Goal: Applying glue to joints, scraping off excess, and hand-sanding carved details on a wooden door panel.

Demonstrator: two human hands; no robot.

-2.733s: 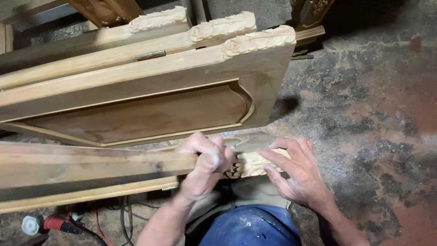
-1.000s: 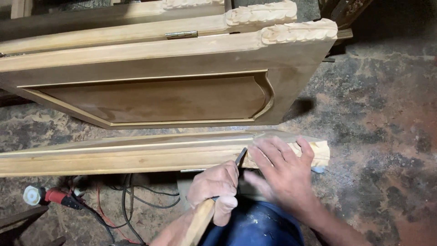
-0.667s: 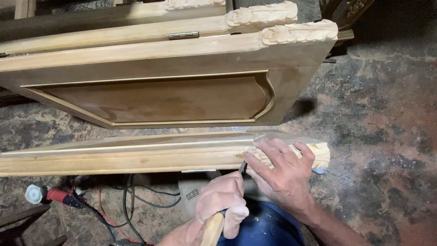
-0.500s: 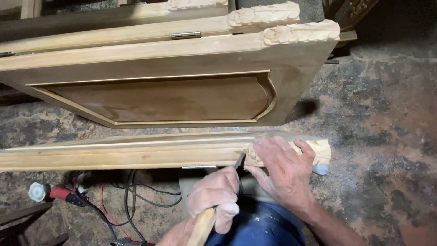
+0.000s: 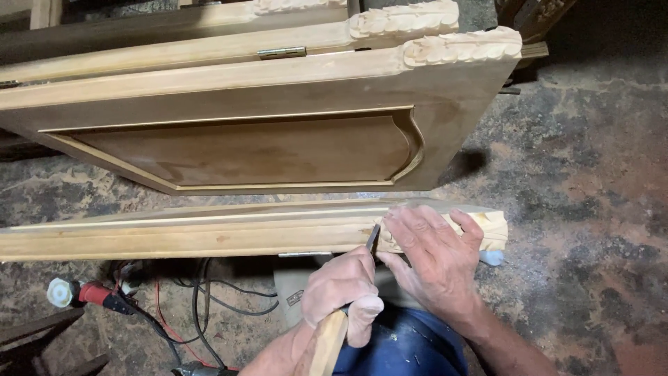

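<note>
A long pale wooden rail [image 5: 209, 233] lies across my lap, with a carved end [image 5: 490, 226] at the right. My left hand [image 5: 344, 296] is closed around the wooden handle of a chisel [image 5: 327, 341]; its thin blade [image 5: 373, 238] touches the rail's front edge beside the carving. My right hand [image 5: 435, 257] lies flat on the carved end, fingers spread, pressing it down next to the blade.
A large wooden door panel [image 5: 264, 139] with carved top trim leans behind the rail, more boards stacked beyond it. Black and red cables [image 5: 188, 306] and a red tool [image 5: 87, 292] lie on the stained concrete floor [image 5: 584, 209] at the lower left.
The view shifted from the first frame. My left hand drew back with the chisel, then brought its blade up against the rail again. My right hand stayed on the carved end.
</note>
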